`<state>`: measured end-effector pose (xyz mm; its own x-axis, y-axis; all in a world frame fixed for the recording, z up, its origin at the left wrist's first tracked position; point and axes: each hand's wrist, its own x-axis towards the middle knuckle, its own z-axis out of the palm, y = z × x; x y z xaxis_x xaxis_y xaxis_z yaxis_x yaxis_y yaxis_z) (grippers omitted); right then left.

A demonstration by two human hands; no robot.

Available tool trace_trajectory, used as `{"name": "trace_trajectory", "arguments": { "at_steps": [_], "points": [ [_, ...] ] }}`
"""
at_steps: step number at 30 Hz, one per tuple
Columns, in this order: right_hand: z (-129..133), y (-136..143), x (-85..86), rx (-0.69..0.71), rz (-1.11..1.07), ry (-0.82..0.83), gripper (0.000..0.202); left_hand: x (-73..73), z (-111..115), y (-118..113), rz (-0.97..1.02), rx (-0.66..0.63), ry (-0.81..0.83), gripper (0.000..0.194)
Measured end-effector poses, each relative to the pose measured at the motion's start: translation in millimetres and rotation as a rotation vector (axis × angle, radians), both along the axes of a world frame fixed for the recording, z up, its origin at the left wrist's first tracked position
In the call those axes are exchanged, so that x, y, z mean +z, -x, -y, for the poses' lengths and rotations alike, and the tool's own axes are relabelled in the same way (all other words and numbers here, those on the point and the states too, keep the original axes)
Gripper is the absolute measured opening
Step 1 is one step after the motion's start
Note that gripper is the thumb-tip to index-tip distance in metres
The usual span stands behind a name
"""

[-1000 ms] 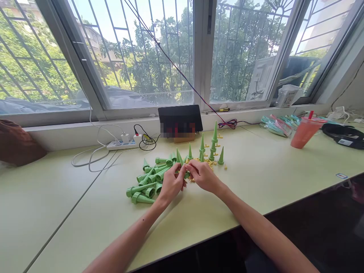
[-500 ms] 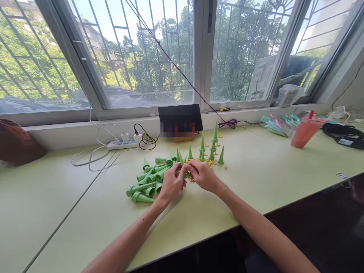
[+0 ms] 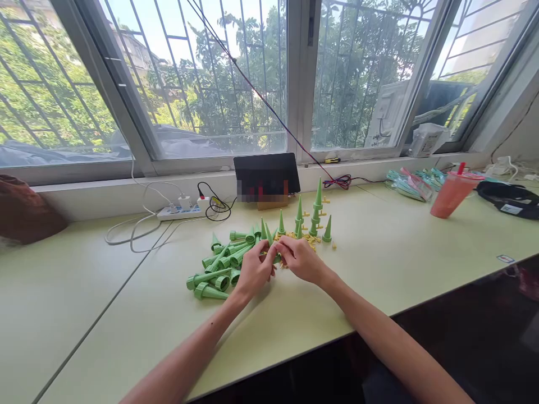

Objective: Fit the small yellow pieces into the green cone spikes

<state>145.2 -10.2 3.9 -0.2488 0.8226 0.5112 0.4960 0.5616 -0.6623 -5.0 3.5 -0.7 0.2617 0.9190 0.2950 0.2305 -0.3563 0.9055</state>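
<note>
My left hand (image 3: pixel 255 269) is closed around a green plastic watering spike (image 3: pixel 268 233), whose pointed tip stands up above the fingers. Pressed against it, my right hand (image 3: pixel 303 260) pinches with thumb and forefinger; whatever lies in that pinch is hidden. To the left is a pile of green spikes (image 3: pixel 206 279), lying at different angles with some open threaded ends showing. Small yellow valve pieces (image 3: pixel 312 240) are scattered just behind my right hand. Beyond them, green spikes with yellow valves (image 3: pixel 315 216) stand upright, some stacked, and a single spike (image 3: pixel 327 231) stands to their right.
A dark tablet (image 3: pixel 267 174) leans on a small cardboard stand by the window. Left of it sits a power strip (image 3: pixel 181 213) with loose cables. To the right are a red drink cup (image 3: pixel 452 195), plastic bags (image 3: pixel 406 185) and a black strap (image 3: pixel 507 199). The table edge runs close below my arms.
Hardly anything differs: both hands stay together at the same spot around the spike. The view has shifted very slightly.
</note>
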Motion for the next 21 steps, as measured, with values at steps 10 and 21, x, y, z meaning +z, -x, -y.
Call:
{"name": "trace_trajectory", "arguments": {
  "at_steps": [10,21],
  "points": [
    [0.8,0.4,-0.2,-0.002,-0.005,0.013,0.031,-3.0,-1.6,0.9,-0.002,-0.002,-0.013,0.033],
    [1.1,0.3,1.3,-0.003,-0.004,0.028,0.032,-3.9,-2.0,1.1,-0.005,-0.005,-0.024,0.034]
  ]
}}
